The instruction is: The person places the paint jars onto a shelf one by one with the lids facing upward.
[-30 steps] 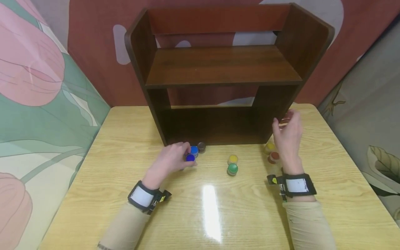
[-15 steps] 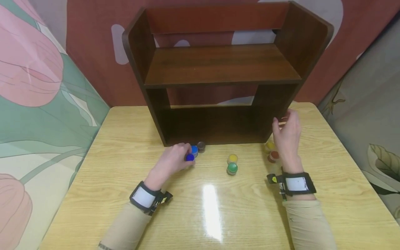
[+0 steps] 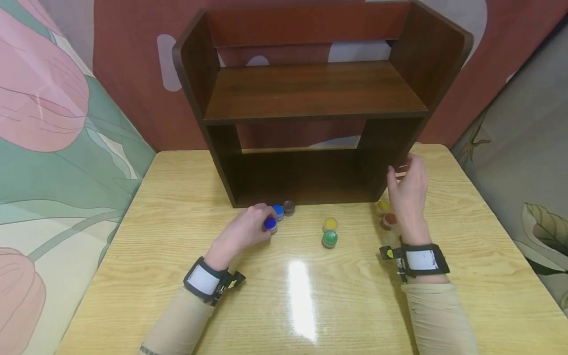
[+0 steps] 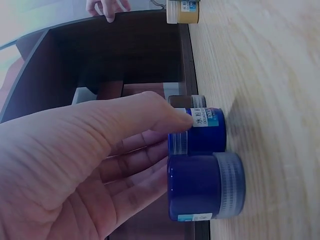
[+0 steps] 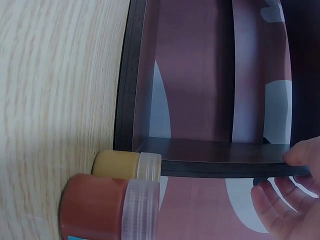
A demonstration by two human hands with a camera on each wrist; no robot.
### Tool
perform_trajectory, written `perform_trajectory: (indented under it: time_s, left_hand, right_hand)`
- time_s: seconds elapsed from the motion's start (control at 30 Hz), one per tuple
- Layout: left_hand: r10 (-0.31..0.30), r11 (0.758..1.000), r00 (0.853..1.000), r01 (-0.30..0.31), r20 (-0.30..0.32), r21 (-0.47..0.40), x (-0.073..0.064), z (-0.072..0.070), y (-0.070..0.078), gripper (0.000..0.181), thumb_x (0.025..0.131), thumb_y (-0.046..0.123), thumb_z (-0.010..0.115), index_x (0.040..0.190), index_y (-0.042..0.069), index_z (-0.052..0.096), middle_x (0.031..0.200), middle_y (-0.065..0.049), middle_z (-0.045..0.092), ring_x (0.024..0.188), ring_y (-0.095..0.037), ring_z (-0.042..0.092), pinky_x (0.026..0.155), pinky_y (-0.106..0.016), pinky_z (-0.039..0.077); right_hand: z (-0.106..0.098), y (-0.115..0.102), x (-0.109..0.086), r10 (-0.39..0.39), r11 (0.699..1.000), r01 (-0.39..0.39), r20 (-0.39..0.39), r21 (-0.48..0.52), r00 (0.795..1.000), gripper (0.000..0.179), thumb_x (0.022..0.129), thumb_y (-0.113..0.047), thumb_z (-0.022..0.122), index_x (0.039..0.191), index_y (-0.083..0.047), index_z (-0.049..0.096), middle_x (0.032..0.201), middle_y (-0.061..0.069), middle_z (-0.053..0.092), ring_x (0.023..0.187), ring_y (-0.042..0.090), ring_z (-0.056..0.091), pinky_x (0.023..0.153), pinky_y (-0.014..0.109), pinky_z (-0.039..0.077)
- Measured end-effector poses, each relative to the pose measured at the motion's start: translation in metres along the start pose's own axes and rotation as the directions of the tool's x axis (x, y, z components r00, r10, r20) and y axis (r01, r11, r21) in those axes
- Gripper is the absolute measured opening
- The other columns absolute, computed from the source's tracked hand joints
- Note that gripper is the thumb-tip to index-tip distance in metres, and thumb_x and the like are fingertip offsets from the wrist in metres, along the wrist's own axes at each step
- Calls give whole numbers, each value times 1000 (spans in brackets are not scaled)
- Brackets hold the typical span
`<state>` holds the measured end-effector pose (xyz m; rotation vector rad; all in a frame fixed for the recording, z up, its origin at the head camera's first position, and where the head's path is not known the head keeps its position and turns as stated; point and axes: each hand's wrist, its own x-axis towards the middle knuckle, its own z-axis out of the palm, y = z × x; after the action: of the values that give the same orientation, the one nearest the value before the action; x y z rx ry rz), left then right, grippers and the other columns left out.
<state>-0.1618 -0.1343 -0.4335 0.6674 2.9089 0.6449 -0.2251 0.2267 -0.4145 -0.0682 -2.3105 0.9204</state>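
Note:
My left hand pinches a dark blue paint jar at the front left of the brown bookshelf. In the left wrist view its thumb lies on the label of that jar, with the fingers behind. Closer to the palm is another dark blue jar, ribbed cap toward the table, hidden under the hand in the head view. A lighter blue jar and a brown jar stand beside them. My right hand grips the bookshelf's right side panel, thumb inside, fingers outside.
On the wooden table, a yellow jar and a green jar stand in front of the bookshelf. Near the right forearm are another yellow jar and a reddish-brown jar. Patterned fabric hangs behind and at both sides.
The left thumb has drawn back against the dark blue jar. The lighter blue and brown jars have shifted slightly right. My right hand keeps its place on the bookshelf.

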Motion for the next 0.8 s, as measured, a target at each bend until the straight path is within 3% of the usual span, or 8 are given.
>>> perform_trajectory:
  time_s: [0.17,0.5,0.8]
  left_hand:
    - [-14,1000,1000,14,-5,3,-1,1,1,33,82,17,81,111,7,69,103,-7,68,86,-15,61,81,-30,59]
    - [-37,996,996,43,-77,73,-1,7,3,31,81,19,82,105,7,65,103,-12,71,89,-21,69,79,-35,61]
    - [-48,998,995,51,-91,32,-2,7,5,33,82,14,81,106,7,60,105,-15,71,92,-25,70,82,-38,62]
  right_hand:
    - [0,0,0,1,1000,-1,4,-1,1000,36,98,-16,59,128,3,51,113,23,60,100,37,61,77,38,49]
    - [-1,0,0,16,1000,-16,15,-1,1000,37,99,-18,59,129,2,51,115,23,60,101,36,61,78,39,49]
    - [-1,-1,0,21,1000,-21,17,-6,1000,37,98,-17,59,129,3,51,115,23,60,101,37,61,78,41,50]
